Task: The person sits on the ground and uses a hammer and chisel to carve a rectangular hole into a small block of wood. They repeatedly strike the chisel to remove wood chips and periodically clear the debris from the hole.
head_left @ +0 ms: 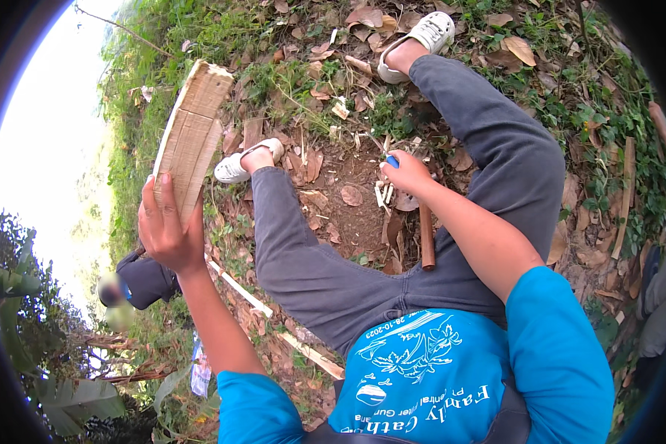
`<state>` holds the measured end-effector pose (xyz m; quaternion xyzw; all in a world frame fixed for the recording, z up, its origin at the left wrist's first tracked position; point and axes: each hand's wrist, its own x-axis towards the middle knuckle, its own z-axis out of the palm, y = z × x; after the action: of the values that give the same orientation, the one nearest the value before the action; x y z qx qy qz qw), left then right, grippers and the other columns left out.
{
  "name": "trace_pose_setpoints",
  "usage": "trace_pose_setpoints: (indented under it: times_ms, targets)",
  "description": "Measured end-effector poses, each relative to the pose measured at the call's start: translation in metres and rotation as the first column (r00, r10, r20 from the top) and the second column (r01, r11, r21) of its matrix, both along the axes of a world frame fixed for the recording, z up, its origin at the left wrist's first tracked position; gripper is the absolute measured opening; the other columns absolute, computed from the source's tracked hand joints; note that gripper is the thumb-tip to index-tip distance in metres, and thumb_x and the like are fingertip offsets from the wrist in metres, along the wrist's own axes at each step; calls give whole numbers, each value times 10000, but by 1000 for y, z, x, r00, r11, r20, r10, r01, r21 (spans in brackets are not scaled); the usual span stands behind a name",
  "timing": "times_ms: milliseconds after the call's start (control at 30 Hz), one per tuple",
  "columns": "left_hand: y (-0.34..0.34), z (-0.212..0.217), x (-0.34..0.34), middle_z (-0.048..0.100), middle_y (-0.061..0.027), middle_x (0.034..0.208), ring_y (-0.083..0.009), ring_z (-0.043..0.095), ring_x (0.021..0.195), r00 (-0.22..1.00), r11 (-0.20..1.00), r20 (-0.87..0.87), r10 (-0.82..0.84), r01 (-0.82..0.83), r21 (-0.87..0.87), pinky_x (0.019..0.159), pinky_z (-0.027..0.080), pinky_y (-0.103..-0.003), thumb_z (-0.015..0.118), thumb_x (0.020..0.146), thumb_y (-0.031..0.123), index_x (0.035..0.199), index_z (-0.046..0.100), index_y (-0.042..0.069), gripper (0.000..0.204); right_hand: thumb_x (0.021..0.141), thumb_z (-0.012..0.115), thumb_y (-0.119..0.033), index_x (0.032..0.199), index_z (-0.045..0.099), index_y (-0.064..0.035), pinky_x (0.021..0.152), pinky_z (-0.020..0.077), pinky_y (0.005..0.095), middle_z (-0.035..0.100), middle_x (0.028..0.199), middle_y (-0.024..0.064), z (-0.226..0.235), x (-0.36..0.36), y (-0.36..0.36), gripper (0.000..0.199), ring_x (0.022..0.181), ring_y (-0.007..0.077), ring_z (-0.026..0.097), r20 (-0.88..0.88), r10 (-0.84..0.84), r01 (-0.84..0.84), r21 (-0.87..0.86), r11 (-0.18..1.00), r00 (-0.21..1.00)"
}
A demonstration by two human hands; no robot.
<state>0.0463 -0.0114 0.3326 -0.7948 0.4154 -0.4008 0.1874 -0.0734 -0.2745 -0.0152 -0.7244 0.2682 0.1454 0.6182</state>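
My left hand point(172, 229) is raised at the left and grips the lower end of a pale split wood board point(189, 133). The board stands tilted upward, with a dark line across its upper part and a rough top end. Between my knees, my right hand point(411, 174) is closed around a blue-handled tool point(392, 160). A thin shaft or blade points away from its handle toward the ground; its exact kind is too small to tell. Just below that hand, a smooth reddish-brown wooden stick point(427, 237) lies by my thigh, its upper end partly hidden.
Dry leaves point(351, 195), pale wood chips point(340, 109) and green plants cover parts of the soil. Light wood strips point(311, 354) lie left of my body. A person in dark clothes point(146, 281) is at the far left, near a plastic bag point(200, 370).
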Motion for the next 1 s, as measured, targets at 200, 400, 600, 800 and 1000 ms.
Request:
trace_pose_setpoints:
  times_ms: [200, 400, 600, 800, 1000]
  targets:
    - [1, -47, -7, 667, -136, 1336, -363, 690, 1062, 984, 967, -174, 34, -76, -243, 913, 554, -455, 913, 717, 260, 1353, 687, 161, 682, 917, 648, -428, 1356, 597, -51, 971, 508, 445, 694, 1220, 186, 2, 4, 2, 581, 1125, 353, 671, 4, -36, 36, 38, 999, 999]
    - [-7, -63, -5, 658, -133, 1357, -375, 685, 1084, 976, 981, -213, 43, -81, -176, 931, 553, -437, 911, 730, 263, 1361, 676, 146, 684, 911, 646, -426, 1353, 600, -54, 963, 506, 452, 704, 1185, 184, 7, 3, 1, 580, 1114, 356, 675, 17, -22, 22, 21, 1000, 1000]
    - [-4, -47, 0, 680, -148, 1340, -380, 684, 1150, 954, 991, -301, -6, 45, 123, 959, 545, -458, 907, 762, 263, 1363, 676, 119, 660, 908, 651, -430, 1337, 612, -67, 982, 504, 446, 706, 1191, 179, -2, -2, -1, 563, 1134, 353, 671, -13, 4, -5, -39, 999, 1000]
    - [-9, -142, -9, 700, -145, 1276, -235, 705, 1111, 613, 522, -698, -370, -484, -702, 947, 565, -382, 802, 923, 192, 1411, 569, -46, 590, 917, 641, -410, 1316, 629, -67, 934, 523, 430, 719, 1153, 177, 3, 4, 0, 526, 1071, 330, 696, 13, -39, 39, -2, 999, 999]
    - [28, -295, -27, 636, -164, 1389, -208, 638, 1241, -223, 335, -753, -619, -942, 4, 1028, 505, -320, 579, 1070, 303, 1483, 499, -40, 542, 948, 595, -396, 1328, 627, -80, 942, 516, 431, 719, 1150, 185, -7, 8, -4, 495, 1099, 331, 688, 5, -201, 200, 74, 977, 980]
